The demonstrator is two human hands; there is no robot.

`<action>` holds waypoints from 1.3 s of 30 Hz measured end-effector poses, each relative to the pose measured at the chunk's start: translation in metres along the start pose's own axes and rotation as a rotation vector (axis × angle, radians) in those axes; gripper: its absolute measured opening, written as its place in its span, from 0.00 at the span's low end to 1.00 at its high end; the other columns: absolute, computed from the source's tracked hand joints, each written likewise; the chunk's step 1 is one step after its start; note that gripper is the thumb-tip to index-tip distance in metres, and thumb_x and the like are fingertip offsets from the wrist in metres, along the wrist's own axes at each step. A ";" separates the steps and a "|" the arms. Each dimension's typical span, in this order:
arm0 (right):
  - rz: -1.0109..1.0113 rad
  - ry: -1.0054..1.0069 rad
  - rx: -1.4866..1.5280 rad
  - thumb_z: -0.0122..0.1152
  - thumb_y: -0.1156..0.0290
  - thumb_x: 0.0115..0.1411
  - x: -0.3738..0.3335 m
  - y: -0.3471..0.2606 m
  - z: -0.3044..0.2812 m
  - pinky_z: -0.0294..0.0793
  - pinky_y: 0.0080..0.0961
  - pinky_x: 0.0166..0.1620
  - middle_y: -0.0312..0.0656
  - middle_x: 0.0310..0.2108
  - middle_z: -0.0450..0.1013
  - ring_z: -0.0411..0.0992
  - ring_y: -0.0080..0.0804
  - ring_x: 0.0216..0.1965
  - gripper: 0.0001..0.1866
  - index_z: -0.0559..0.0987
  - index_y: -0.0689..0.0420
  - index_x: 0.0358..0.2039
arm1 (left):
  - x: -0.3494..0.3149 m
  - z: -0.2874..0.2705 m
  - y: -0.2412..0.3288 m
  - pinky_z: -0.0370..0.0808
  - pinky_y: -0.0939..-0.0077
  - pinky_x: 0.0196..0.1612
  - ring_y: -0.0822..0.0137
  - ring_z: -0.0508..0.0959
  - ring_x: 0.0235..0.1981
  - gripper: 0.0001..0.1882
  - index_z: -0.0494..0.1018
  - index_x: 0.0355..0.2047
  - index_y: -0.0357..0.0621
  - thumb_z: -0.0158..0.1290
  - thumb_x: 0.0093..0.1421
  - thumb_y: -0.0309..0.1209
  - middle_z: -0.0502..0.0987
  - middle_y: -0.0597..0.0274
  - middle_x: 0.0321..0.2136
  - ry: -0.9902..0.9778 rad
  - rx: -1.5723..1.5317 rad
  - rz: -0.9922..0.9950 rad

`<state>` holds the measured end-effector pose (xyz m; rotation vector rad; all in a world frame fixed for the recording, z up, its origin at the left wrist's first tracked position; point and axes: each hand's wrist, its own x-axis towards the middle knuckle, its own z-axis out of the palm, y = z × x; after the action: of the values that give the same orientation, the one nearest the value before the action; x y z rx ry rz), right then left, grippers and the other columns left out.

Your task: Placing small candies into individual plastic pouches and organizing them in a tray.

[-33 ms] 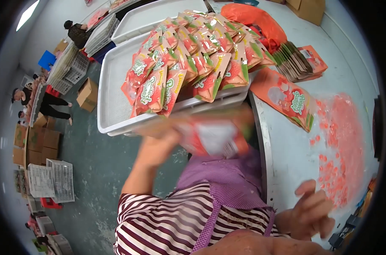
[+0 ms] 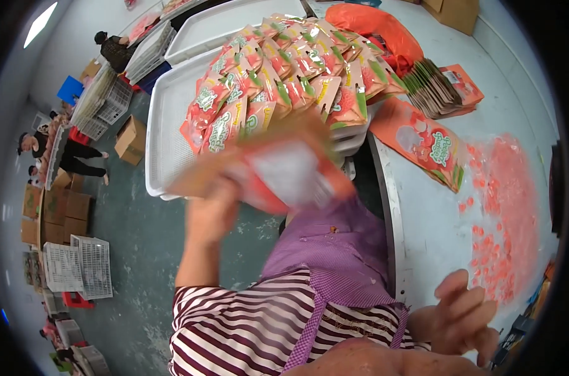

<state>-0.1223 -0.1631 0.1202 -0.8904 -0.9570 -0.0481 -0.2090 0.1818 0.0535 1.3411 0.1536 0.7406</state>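
My left hand (image 2: 217, 203) grips a red and orange pouch (image 2: 284, 172) by one end; the pouch is smeared by motion and shows its back, with a pale panel. It hangs in front of a white plastic tray (image 2: 154, 135) heaped with filled, shiny pouches (image 2: 284, 72). Over the table at the lower right is my right hand (image 2: 463, 313), its fingers apart and loosely curled, with nothing visible in them. Beyond that hand lie small pink-red pieces (image 2: 485, 241) on and around a clear pink plastic sheet or bag (image 2: 516, 207).
A flat pouch (image 2: 422, 147) rests on the table (image 2: 422, 244), near a fanned stack of pouches (image 2: 431, 91) and a bright red plastic bag (image 2: 384, 31). A second white tray (image 2: 184, 41) stands behind. Crates (image 2: 77, 266), cartons (image 2: 131, 139) and other people (image 2: 59, 147) are to the left.
My left hand and its pouch have shifted slightly left, and the pouch has swung upward, now covering some of the front pouches in the tray. My right hand has moved only slightly.
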 end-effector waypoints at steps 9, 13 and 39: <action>0.199 0.020 -0.128 0.45 0.65 0.55 0.050 -0.034 0.057 0.58 0.43 0.33 0.34 0.24 0.55 0.54 0.29 0.23 0.04 0.67 0.48 0.29 | 0.070 -0.101 -0.013 0.65 0.76 0.53 0.64 0.67 0.54 0.25 0.61 0.56 0.41 0.44 0.57 0.19 0.64 0.53 0.55 0.259 0.603 0.268; 0.123 0.060 0.049 0.46 0.66 0.55 0.046 -0.031 0.060 0.58 0.41 0.32 0.32 0.22 0.55 0.54 0.27 0.21 0.03 0.69 0.44 0.26 | 0.061 -0.091 -0.029 0.57 0.72 0.59 0.59 0.60 0.59 0.29 0.54 0.60 0.40 0.47 0.59 0.30 0.56 0.51 0.60 0.056 1.417 0.004; 0.374 0.274 -1.197 0.56 0.69 0.56 0.013 0.143 -0.156 0.65 0.28 0.44 0.41 0.36 0.68 0.67 0.34 0.40 0.09 0.71 0.60 0.35 | 0.098 -0.165 -0.033 0.66 0.71 0.47 0.65 0.69 0.49 0.25 0.62 0.56 0.48 0.43 0.62 0.46 0.68 0.61 0.51 0.149 0.958 -0.327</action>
<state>0.0505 -0.1713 -0.0023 -2.0866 -0.4182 -0.4440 -0.2040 0.3716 0.0117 2.0866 0.9128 0.4838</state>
